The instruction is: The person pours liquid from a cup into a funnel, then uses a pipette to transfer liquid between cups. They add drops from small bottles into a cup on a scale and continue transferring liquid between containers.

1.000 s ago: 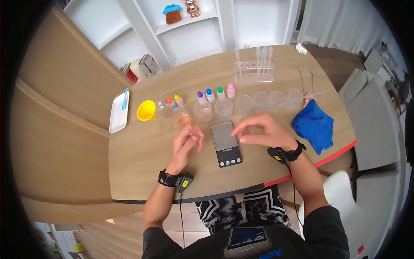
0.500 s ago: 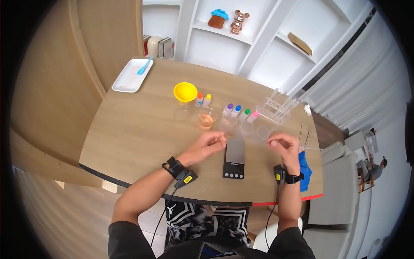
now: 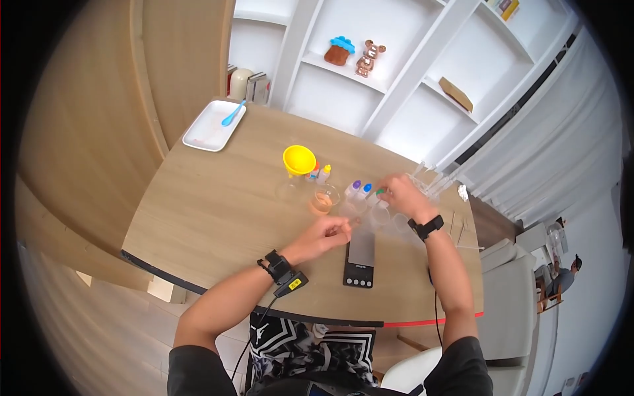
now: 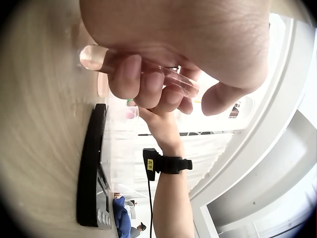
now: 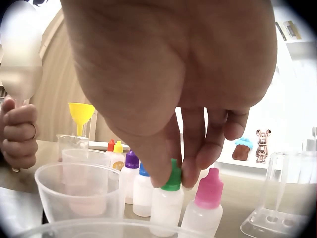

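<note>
Six capped bottles (image 5: 130,184) I'm counting, and with the right hand (image 3: 404,195) I'm pinching the cap of one, the green-capped bottle (image 5: 166,210), thumb and fingertip narrowing to cap width. It's standing between the blue-capped (image 5: 142,199) and pink-capped (image 5: 202,219) ones. With the left hand (image 3: 325,235) I'm curling fingers round one clear tube (image 4: 105,60), near one scale (image 3: 362,249). One blue spoon (image 3: 232,115) is lying on one white tray (image 3: 206,129); one yellow funnel (image 3: 299,160) is standing beyond.

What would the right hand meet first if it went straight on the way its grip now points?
The green-capped bottle: the right hand appears to have its grip on the cap, so going on would press that bottle at once. The tabletop beneath seems next, though depth is unclear.
</note>
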`<move>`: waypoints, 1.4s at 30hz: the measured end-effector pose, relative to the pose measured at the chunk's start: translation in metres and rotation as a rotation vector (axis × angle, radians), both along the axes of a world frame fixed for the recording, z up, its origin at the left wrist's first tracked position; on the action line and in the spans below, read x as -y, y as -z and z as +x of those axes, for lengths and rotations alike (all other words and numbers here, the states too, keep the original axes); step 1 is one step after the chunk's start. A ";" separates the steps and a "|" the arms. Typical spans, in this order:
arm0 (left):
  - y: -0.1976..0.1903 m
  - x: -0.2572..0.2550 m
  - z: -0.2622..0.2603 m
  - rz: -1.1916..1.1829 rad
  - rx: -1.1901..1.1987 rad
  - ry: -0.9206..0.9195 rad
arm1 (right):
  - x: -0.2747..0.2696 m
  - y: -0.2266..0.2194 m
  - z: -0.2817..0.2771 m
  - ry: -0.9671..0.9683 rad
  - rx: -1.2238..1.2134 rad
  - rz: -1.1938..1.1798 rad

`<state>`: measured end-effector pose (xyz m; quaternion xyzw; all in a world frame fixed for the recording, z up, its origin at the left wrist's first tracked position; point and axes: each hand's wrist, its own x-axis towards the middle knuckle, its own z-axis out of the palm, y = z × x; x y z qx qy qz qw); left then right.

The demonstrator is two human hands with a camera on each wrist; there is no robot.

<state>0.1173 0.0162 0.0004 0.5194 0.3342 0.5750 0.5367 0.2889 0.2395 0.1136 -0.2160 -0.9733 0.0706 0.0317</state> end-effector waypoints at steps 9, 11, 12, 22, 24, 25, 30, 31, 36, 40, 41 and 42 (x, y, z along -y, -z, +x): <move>-0.009 0.000 0.011 0.017 -0.010 -0.139 | 0.046 -0.050 0.032 0.055 -0.366 0.052; -0.016 0.003 0.012 -0.001 -0.013 -0.157 | 0.076 -0.061 0.040 0.083 -0.368 -0.001; -0.021 0.005 0.011 -0.007 -0.019 -0.165 | 0.092 -0.065 0.043 0.089 -0.347 -0.032; -0.015 0.006 0.012 0.013 -0.089 0.028 | 0.156 -0.029 0.044 0.154 -0.407 -0.147; -0.020 0.008 0.016 0.007 -0.033 0.004 | 0.157 -0.028 0.048 0.090 -0.422 -0.107; -0.019 0.007 0.016 0.001 -0.053 0.007 | 0.156 -0.028 0.049 0.056 -0.428 -0.086; -0.011 0.003 0.015 0.000 -0.065 0.027 | 0.150 -0.030 0.057 -0.086 -0.402 -0.098; -0.011 0.004 0.014 0.001 -0.080 0.030 | 0.150 -0.031 0.058 -0.096 -0.388 -0.120; -0.015 0.005 0.012 0.018 -0.129 0.028 | 0.145 -0.032 0.062 -0.220 -0.475 -0.271; -0.015 0.004 0.012 0.028 -0.119 0.025 | 0.154 -0.037 0.056 -0.078 -0.544 -0.322; -0.016 0.005 0.012 0.032 -0.120 0.021 | 0.153 -0.035 0.057 -0.020 -0.496 -0.312; -0.016 0.005 0.013 0.035 -0.121 0.019 | 0.152 -0.033 0.058 0.039 -0.447 -0.302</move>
